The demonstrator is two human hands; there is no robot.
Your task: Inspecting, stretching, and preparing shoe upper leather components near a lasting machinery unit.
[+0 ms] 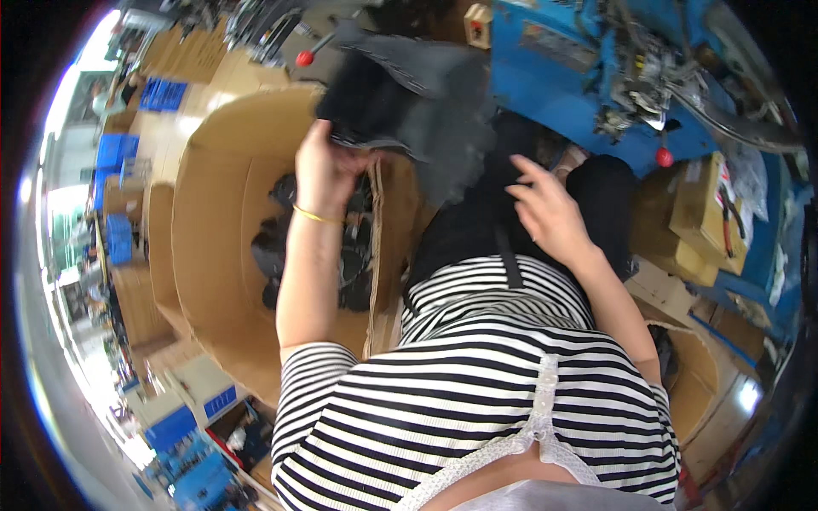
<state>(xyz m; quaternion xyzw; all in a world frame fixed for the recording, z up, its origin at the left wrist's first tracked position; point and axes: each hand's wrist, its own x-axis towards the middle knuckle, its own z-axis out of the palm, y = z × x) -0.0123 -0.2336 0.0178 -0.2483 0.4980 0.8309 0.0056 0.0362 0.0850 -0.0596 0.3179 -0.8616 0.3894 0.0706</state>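
Note:
My left hand (331, 170), with a thin yellow band at the wrist, is closed on the lower left end of a floppy dark piece (456, 106). This piece looks like a boot upper, black at one end and grey with an uneven edge at the other; its exact kind is hard to tell. It hangs above my lap and the near rim of a big cardboard box (230, 200). Several dark pieces (349, 266) lie inside that box. Over my black-clad thighs, my right hand (550, 209) is apart from the piece, fingers spread, holding nothing.
A blue machine (545, 81) with metal parts stands ahead to the right, with red-knobbed levers (664, 157) near it. Pliers (729, 220) lie on a yellowish box (699, 213) at the right. Another cardboard box (694, 375) is at my lower right. Blue crates (118, 153) stand far left.

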